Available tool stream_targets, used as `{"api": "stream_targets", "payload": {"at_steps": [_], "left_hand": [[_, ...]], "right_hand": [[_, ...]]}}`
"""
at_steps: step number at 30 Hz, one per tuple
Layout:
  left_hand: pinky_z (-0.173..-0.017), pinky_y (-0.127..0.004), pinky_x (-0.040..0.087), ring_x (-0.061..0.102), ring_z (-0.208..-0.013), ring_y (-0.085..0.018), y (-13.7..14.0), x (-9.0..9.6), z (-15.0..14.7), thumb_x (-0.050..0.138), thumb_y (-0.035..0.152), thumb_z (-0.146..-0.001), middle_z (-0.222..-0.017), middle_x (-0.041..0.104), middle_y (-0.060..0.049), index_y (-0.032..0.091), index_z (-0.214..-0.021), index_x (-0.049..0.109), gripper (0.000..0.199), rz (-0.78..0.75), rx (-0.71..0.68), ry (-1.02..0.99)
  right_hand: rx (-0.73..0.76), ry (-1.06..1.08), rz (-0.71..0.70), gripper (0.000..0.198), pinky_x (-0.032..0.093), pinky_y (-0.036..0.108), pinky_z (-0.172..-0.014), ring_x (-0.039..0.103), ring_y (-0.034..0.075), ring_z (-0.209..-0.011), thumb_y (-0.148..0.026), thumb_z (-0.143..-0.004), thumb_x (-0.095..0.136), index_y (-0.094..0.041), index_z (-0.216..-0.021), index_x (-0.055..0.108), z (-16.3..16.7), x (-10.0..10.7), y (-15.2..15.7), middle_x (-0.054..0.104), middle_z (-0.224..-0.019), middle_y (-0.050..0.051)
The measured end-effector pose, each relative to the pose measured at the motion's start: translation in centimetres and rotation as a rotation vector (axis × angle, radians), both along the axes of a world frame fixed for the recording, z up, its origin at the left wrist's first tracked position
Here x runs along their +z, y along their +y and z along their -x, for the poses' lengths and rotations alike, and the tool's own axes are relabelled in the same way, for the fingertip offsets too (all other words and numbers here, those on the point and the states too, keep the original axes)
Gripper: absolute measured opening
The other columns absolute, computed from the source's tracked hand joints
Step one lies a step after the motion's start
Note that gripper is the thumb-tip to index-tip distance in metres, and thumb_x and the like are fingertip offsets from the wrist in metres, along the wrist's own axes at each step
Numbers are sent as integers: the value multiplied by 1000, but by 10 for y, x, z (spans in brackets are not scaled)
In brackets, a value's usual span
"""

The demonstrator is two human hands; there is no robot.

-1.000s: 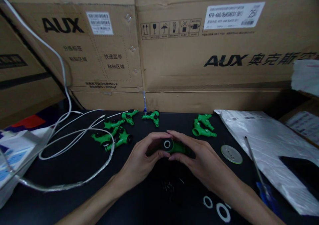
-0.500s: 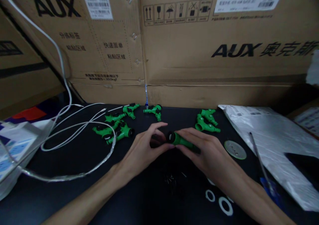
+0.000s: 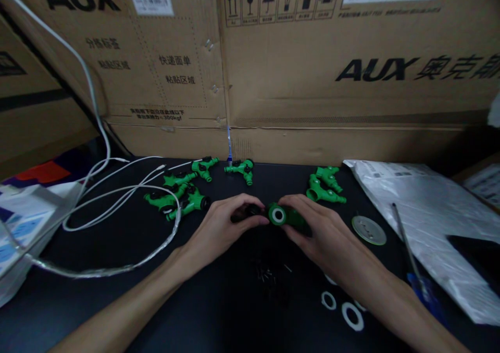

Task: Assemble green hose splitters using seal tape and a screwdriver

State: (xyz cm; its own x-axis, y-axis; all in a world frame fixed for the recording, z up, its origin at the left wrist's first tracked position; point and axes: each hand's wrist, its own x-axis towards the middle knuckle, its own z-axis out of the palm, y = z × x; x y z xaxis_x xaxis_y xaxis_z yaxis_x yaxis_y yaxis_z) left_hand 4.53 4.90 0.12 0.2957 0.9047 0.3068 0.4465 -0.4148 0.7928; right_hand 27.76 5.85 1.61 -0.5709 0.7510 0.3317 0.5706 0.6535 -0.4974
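My right hand (image 3: pixel 312 220) is closed around a green hose fitting (image 3: pixel 289 216), its open end turned toward me with a white ring (image 3: pixel 278 215) showing in it. In my left hand (image 3: pixel 228 217) a small black round part (image 3: pixel 253 210) is pinched between thumb and fingers, just left of the fitting and apart from it. Most of the fitting's body is hidden by my right fingers. Under my hands lie small dark pieces and pins (image 3: pixel 269 275), too dim to tell apart. White flat washers (image 3: pixel 352 316) lie near my right forearm.
Several green hose splitters (image 3: pixel 191 201) lie at the left back, another (image 3: pixel 242 171) at centre back. Two green fittings (image 3: pixel 326 191) sit at right back. Around them are a white cable (image 3: pixel 97 279), round dish (image 3: pixel 369 230), screwdriver (image 3: pixel 408 243), silvery bag (image 3: pixel 441 228) and cardboard boxes (image 3: pixel 273 98).
The black part has come off the fitting's end and is now in my left fingers. The fitting's end has turned toward me, and the view has shifted slightly.
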Motion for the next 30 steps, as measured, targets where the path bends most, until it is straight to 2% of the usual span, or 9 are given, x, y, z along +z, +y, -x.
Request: {"api": "stream_targets", "payload": {"at_steps": [4, 7, 10, 14, 17, 21, 25, 28, 30], "left_hand": [[-81, -29, 59, 70, -100, -18, 0, 3, 2, 68, 29, -97, -113, 71, -3, 26, -112, 74, 17, -56, 13, 72], [-71, -27, 58, 72, -86, -16, 0, 4, 4, 69, 28, -95, -104, 75, -1, 26, -123, 69, 29, 25, 8, 106], [-68, -26, 56, 72, -78, -15, 2, 4, 7, 69, 26, -93, -100, 78, 2, 26, -124, 67, 30, 95, -19, 162], [-76, -27, 58, 72, -83, -15, 4, 3, 12, 72, 24, -91, -109, 77, 1, 26, -121, 69, 30, 34, -32, 187], [-86, -32, 59, 72, -95, -18, 4, 3, 14, 70, 21, -91, -114, 76, -1, 25, -121, 69, 30, -25, -62, 258], [-100, -38, 54, 67, -111, -22, 3, 3, 13, 74, 23, -90, -119, 71, -4, 24, -121, 66, 32, -112, -69, 280], [-91, -33, 54, 66, -100, -18, 0, 6, 8, 72, 21, -93, -107, 68, -2, 21, -103, 65, 13, -196, 15, 199], [-77, -27, 52, 64, -85, -14, -2, 10, 6, 67, 20, -97, -93, 65, 0, 19, -93, 64, 5, -223, 88, 132], [-71, -25, 51, 62, -77, -12, -4, 11, 6, 65, 21, -99, -88, 64, 1, 20, -95, 65, 4, -230, 147, 82]], "right_hand": [[12, -44, 47, 24, 58, 36, -87, 70, 23, -104, -12, -94, 58, -23, -115, 62, -2, -5, 3, 69, -117, 9], [-3, -76, 78, 19, 59, 39, -87, 71, 24, -99, -18, -95, 62, -23, -113, 63, -4, -10, 2, 71, -114, 9], [-12, -94, 95, 22, 58, 42, -90, 72, 25, -101, -20, -96, 63, -24, -117, 64, -5, -14, 1, 71, -117, 9], [-17, -95, 109, 18, 58, 41, -90, 72, 24, -98, -18, -98, 57, -23, -114, 64, -7, -15, 2, 72, -115, 9], [-27, -85, 118, 19, 58, 41, -91, 72, 24, -101, -21, -100, 56, -24, -116, 65, -10, -15, 5, 73, -114, 8], [-76, -80, 131, 34, 55, 48, -102, 69, 29, -115, -28, -93, 70, -24, -126, 66, -15, -27, 10, 71, -125, 10], [-152, -63, 160, 25, 55, 50, -102, 70, 30, -112, -27, -92, 69, -22, -117, 72, -17, -33, 12, 73, -122, 11], [-229, -18, 175, 25, 56, 52, -99, 72, 32, -107, -31, -94, 67, -20, -116, 72, -14, -19, 8, 76, -113, 12], [-254, 25, 194, 23, 60, 50, -90, 75, 31, -96, -34, -95, 66, -20, -112, 73, -10, -5, 4, 78, -102, 11]]}}
